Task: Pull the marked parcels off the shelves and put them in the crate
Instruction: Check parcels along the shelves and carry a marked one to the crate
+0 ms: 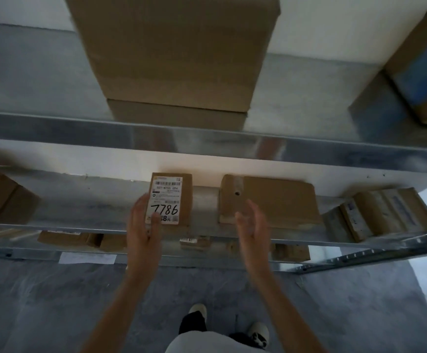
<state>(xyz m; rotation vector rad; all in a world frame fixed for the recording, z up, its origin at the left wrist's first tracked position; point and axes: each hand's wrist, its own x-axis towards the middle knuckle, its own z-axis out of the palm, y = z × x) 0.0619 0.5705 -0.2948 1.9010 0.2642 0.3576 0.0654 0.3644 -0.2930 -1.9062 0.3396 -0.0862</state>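
Observation:
A small brown parcel (179, 197) lies on the middle metal shelf (92, 202), its white label hand-marked "7786". My left hand (143, 225) reaches up to its left front corner, fingers spread, fingertips over the label's lower left edge. My right hand (251, 225) is open and held edge-on in front of the shelf, between that parcel and a flat brown parcel (278, 202) to the right. Neither hand grips anything. No crate is in view.
A large brown box (174, 54) sits on the upper shelf (29, 72), another box (423, 70) at its right end. More parcels lie at the middle shelf's left (3, 197) and right (385, 212), and several on the lower shelf. Grey floor and my feet are below.

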